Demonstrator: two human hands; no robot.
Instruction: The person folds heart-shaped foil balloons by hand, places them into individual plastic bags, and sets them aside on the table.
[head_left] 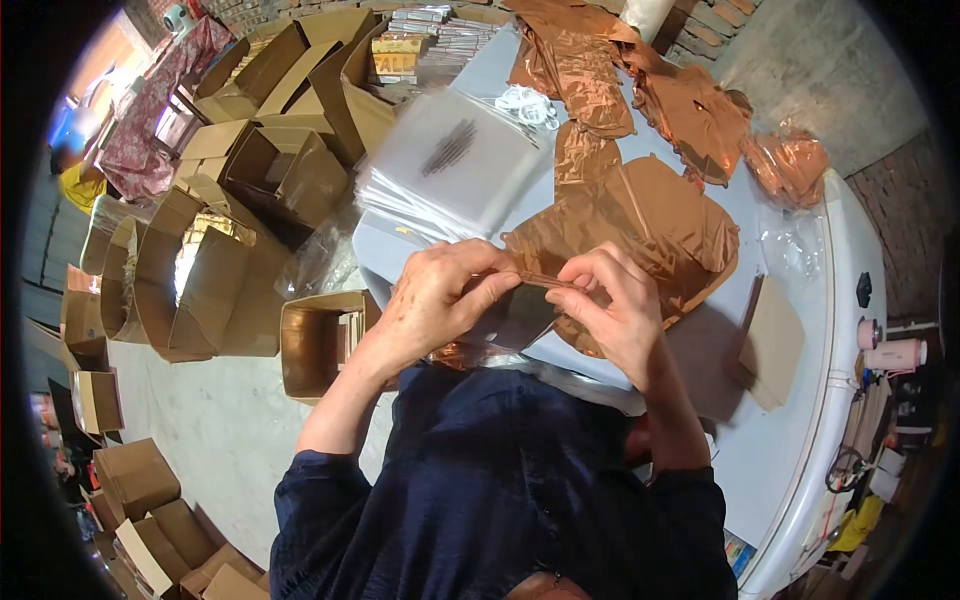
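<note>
My left hand [440, 290] and my right hand [618, 305] meet in front of my body, over the near edge of the table. Between thumb and fingers, each one pinches an end of a narrow folded strip of copper-coloured foil [541, 280]. Below the strip hangs a dark, shiny sheet [508, 325], partly behind my fingers. Flat copper foil pieces [640, 235], wrinkled and shaped like uninflated foil balloons, spread over the table just beyond my right hand. A stack of clear plastic bags [460, 165] with black print lies past my left hand.
White coiled ribbon or tubing [527, 105] sits behind the bags. A beige cardboard piece [772, 345] lies on the pale table [690, 370] at right, with bagged copper foil [785, 165] farther back. Cardboard boxes [235, 270] crowd the left; a small open box [325, 340] stands by the table.
</note>
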